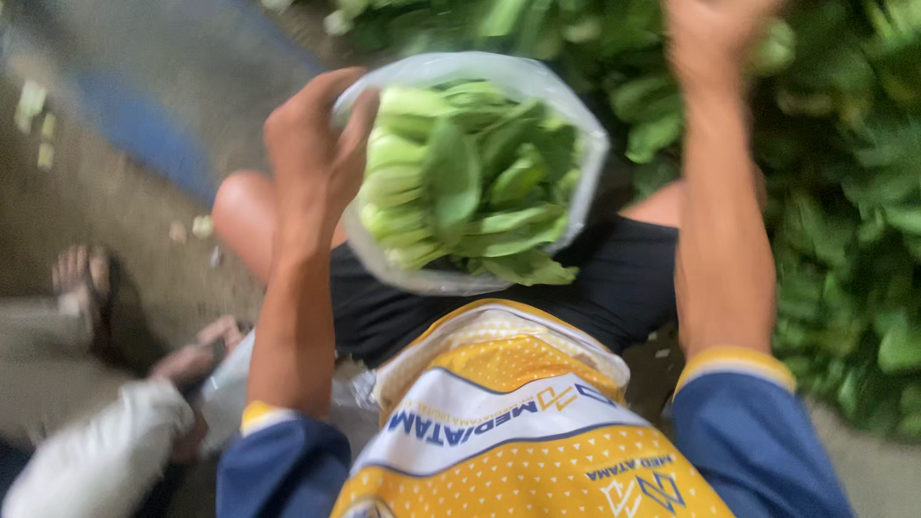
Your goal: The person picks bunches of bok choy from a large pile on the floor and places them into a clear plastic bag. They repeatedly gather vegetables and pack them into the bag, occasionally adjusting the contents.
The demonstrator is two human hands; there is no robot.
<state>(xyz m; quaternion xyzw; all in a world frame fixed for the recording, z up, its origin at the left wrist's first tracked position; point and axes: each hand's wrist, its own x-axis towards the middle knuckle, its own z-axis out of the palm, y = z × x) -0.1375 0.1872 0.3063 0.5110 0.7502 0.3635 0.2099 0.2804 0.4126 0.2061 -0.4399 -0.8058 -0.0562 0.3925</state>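
Above the lap | clear bag [576, 144] of leafy greens [460, 182] is gripped at its rim by left hand [312, 153], fingers pinching | right hand [710, 38] is raised, blurred, finger state cannot be told

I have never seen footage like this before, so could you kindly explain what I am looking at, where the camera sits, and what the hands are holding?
There is no machine here: one camera is worn on a person's head and looks down at their own body and two bare hands. The picture is blurred by motion.

The left hand grips the rim of a clear plastic bag that is stuffed with leafy green vegetables, held over the lap. The right hand is raised near the top edge of the picture, over a large pile of loose greens; whether it holds anything cannot be told.

On the grey ground at the left lie a few leaf scraps. At the lower left, another person's hand and pale sleeve show.
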